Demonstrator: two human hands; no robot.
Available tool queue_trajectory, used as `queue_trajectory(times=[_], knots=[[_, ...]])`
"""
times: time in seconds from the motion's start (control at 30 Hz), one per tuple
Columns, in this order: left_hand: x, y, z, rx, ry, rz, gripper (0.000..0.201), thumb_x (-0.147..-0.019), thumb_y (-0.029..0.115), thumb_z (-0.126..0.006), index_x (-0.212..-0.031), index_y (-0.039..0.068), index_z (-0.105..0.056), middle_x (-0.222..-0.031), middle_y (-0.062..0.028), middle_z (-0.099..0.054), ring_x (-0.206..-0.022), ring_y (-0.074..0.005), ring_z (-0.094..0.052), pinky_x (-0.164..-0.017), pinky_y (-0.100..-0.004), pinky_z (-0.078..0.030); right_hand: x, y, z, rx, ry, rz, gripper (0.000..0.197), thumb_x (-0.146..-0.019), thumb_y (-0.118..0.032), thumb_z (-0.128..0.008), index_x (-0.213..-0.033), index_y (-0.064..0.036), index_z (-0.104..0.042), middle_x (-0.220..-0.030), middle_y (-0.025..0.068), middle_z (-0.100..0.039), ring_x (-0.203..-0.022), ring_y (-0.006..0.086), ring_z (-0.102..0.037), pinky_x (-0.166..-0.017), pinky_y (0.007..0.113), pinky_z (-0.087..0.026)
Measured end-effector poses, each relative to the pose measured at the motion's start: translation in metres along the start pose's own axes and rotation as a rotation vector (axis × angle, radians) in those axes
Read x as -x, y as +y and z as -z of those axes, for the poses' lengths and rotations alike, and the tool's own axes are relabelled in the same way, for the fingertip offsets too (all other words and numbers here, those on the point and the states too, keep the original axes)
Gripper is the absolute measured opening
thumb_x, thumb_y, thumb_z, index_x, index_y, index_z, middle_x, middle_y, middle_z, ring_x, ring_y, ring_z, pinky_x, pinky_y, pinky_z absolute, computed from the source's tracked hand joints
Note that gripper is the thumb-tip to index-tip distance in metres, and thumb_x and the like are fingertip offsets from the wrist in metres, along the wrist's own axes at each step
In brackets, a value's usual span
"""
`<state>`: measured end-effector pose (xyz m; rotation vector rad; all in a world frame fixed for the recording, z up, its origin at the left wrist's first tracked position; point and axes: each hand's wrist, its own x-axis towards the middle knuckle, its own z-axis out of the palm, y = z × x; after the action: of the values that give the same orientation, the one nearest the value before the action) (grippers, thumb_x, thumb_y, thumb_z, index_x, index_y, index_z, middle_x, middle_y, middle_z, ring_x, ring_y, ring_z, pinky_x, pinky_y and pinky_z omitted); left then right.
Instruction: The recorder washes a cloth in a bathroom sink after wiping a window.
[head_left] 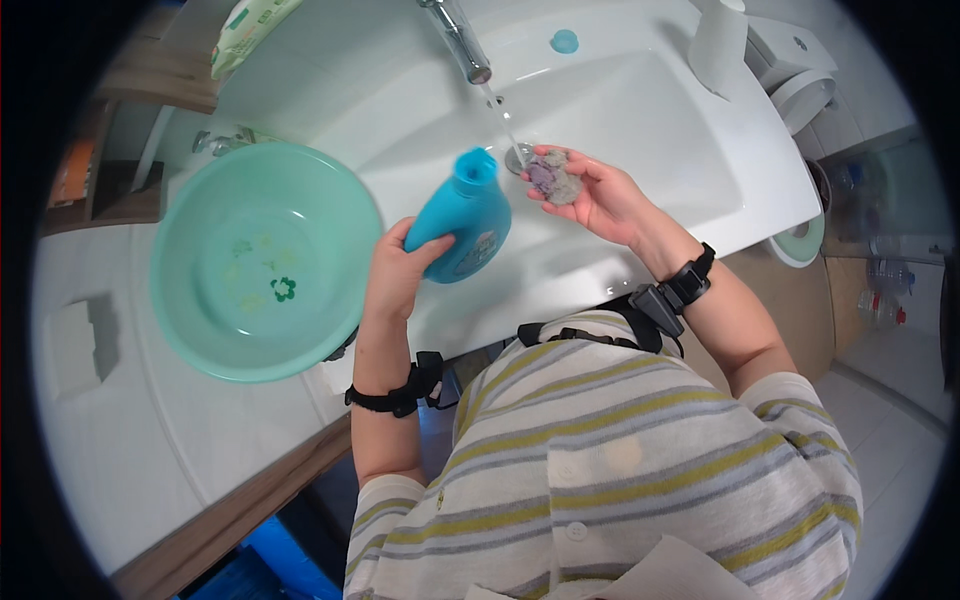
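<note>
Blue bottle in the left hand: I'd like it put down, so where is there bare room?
The white counter is bare between the white block, the green basin and the wooden edge. The sink bowl right of the right hand is also bare. Around the drain it is crowded by running water and that hand.

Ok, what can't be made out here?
In the head view:
Contents of the curved blue plastic bottle: hidden by its walls.
Left hand, far fingers: behind that bottle.
Right hand, fingers beneath the lumpy grey-and-purple wad: partly covered.
Cylindrical chrome faucet, base: cut off by the upper edge.
</note>
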<state>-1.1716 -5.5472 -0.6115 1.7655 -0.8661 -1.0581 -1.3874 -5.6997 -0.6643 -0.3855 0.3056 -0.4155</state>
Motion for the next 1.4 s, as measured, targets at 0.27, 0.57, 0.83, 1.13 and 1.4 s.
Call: queue_trajectory(times=[0.27,0.57,0.83,1.13,1.4], knots=[[-0.047,0.026,0.018,0.467,0.312,-0.125,0.029,-0.073,0.007,-0.064,-0.097,-0.004,-0.052,-0.092,-0.0085,-0.057,-0.083,-0.0154,-0.054,-0.075,-0.0273,-0.042,0.004,0.004,0.015,-0.021,0.120,-0.022,0.033,-0.086,-0.010,-0.030,-0.117,-0.0026,-0.041,-0.110,0.0186,-0.049,-0.093,0.0286,-0.055,-0.073,0.033,-0.051],[-0.152,0.030,0.035,0.587,0.489,-0.329,0.028,-0.073,0.008,-0.066,-0.095,-0.003,-0.051,-0.094,-0.0100,-0.056,-0.084,-0.0179,-0.055,-0.075,-0.0298,-0.044,0.017,-0.003,0.010,0.053,0.178,0.015,0.036,-0.086,-0.006,-0.026,-0.120,-0.0027,-0.037,-0.111,0.0186,-0.048,-0.093,0.0275,-0.056,-0.073,0.033,-0.051],[-0.191,0.025,0.060,0.408,0.437,-0.334,0.036,-0.075,0.015,-0.065,-0.103,-0.002,-0.048,-0.101,-0.0105,-0.053,-0.092,-0.0191,-0.051,-0.079,-0.0317,-0.042,0.023,-0.005,0.009,0.113,0.180,0.018,0.040,-0.083,-0.001,-0.026,-0.122,-0.0043,-0.035,-0.110,0.0163,-0.049,-0.092,0.0257,-0.056,-0.073,0.032,-0.050],[-0.110,-0.016,-0.056,0.611,0.460,-0.203,0.045,-0.085,0.030,-0.048,-0.120,0.003,-0.039,-0.121,-0.0124,-0.039,-0.112,-0.0225,-0.037,-0.095,-0.0318,-0.029,-0.017,0.000,-0.030,0.338,0.253,0.118,0.041,-0.082,-0.002,-0.031,-0.122,-0.0053,-0.038,-0.110,0.0123,-0.050,-0.094,0.0207,-0.054,-0.080,0.029,-0.046],[-0.074,-0.012,-0.136,1.170,0.000,0.175,0.040,-0.088,0.038,-0.032,-0.108,0.007,-0.045,-0.111,-0.0106,-0.049,-0.108,-0.0244,-0.044,-0.092,-0.0381,-0.035,-0.075,0.032,-0.013,1.145,0.414,0.579,0.044,-0.086,-0.024,-0.034,-0.119,0.0036,-0.041,-0.129,0.0213,-0.033,-0.123,0.0305,-0.028,-0.101,0.035,-0.021]])
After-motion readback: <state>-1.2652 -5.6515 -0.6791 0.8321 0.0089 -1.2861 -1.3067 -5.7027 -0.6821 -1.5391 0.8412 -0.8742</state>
